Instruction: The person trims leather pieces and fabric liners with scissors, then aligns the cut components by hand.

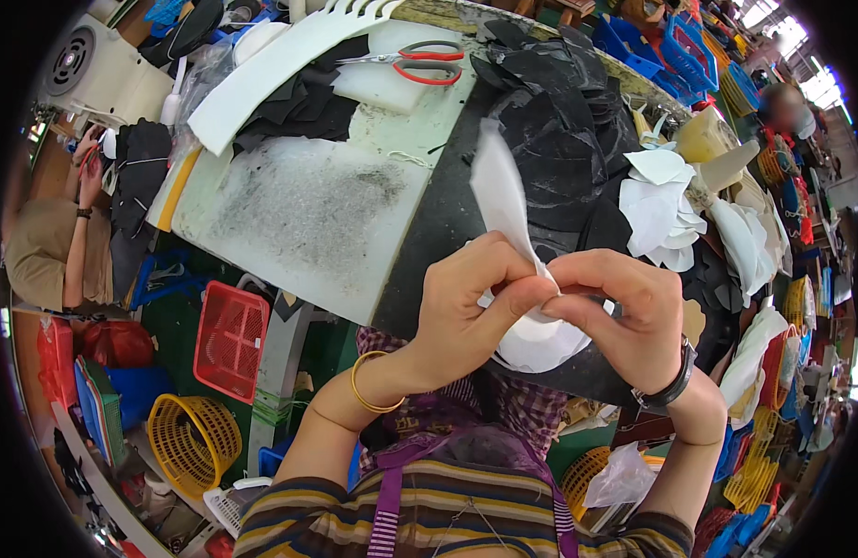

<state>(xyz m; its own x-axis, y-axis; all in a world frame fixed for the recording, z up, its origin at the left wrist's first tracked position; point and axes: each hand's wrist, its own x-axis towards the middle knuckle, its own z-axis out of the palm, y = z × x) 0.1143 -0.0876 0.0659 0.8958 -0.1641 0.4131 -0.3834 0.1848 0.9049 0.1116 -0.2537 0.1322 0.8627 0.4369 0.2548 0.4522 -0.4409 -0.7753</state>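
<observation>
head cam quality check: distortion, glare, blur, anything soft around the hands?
Head view: strong fisheye, the table edge bows and black vignette fills the corners. Windows at upper right blow out to glare. Left hand and right hand are sharp and evenly lit, pinching a white sheet with no hard shadow. The rim, including the yellow basket, is softer and squeezed.

I see both forearms rising from lower edge, bent inward. Left hand (466,307) and right hand (624,312) meet at centre, fingertips pinched together, knuckles up, thumbs nearly touching.
</observation>
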